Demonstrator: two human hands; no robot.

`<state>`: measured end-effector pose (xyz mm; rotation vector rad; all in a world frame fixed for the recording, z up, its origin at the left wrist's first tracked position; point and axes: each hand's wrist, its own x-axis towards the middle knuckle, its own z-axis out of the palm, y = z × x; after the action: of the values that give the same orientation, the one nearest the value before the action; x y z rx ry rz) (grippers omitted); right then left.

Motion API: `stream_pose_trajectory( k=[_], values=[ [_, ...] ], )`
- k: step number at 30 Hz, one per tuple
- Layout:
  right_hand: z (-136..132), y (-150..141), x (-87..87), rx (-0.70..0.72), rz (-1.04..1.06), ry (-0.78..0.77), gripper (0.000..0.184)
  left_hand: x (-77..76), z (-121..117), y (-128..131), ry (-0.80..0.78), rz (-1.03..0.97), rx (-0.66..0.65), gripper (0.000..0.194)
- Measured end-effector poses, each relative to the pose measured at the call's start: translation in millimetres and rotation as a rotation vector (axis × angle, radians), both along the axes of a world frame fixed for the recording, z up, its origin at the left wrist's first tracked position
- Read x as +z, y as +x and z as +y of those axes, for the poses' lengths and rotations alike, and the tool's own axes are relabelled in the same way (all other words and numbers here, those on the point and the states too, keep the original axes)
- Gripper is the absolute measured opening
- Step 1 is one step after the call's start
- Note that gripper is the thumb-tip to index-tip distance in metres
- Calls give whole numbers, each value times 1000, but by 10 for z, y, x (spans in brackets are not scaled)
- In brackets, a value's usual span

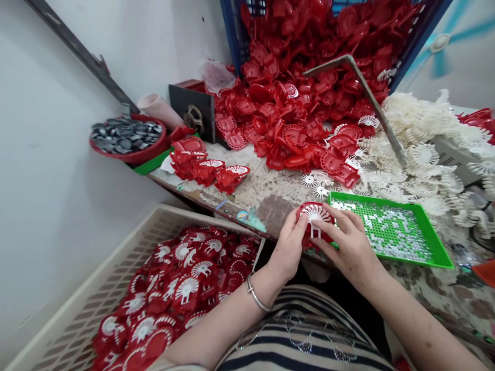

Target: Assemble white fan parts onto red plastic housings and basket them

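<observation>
Worktable [253,178]: paint worn, surface blotched and scuffed. Below it, to the left, a cream slatted plastic crate [87,291] full of red pieces with white fan inserts. On the table, a glossy heap of red moulded shells [294,121], rounded, rims perforated. Right of it, matte off-white fan parts [421,131], thin-toothed, tangled. Green tray [433,236], perforated floor, scattered with small silvery bits. Red shell with white fan [314,214] held at the table's front edge, just left of the tray. Left hand [289,247]: fingers half curled, gripping its left edge. Right hand [353,245]: fingers bent, slightly spread, touching its right side.
</observation>
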<state>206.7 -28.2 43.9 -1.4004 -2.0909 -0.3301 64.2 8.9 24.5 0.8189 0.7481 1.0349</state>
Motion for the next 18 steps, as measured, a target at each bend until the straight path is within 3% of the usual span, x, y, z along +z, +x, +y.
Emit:
stream_pose_trajectory(
  k=[8,18],
  values=[
    [-85,20,-103,-70,116,-9,42,12,-47,-22,-15,-2,-34,34],
    [-168,-47,-98,-109,72,-19,44,136,-83,2,-36,103,7,34]
  ],
)
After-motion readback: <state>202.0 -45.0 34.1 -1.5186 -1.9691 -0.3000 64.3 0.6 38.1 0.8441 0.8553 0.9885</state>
